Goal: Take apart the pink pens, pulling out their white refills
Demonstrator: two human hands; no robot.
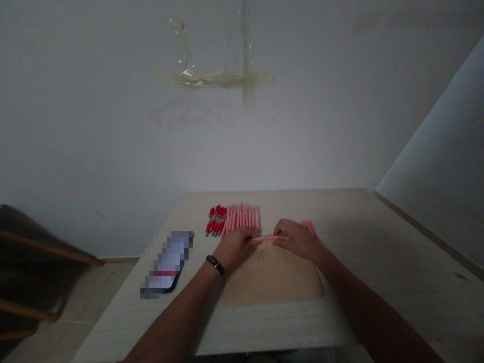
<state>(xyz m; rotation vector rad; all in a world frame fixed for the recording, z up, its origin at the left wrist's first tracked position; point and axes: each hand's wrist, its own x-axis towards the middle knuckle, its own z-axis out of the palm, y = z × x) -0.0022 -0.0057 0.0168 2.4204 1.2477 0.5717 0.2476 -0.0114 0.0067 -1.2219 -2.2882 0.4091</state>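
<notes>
Pink on brown: pinching one pen (268, 238) between left hand (237, 245) and right hand (300, 239), above a sheet (272, 282). Looks partway done, with pink pens (244, 217) beyond left hand and a smaller bunch (310, 228) behind right; cannot tell which finished.

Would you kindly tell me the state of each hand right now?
Left hand: closed, holding one end of a pink pen.
Right hand: closed, holding the same pen's other end.

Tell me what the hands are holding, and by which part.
A slim pink stick, crosswise: the left hand pinches it near its left end, the right hand near its right end.
</notes>
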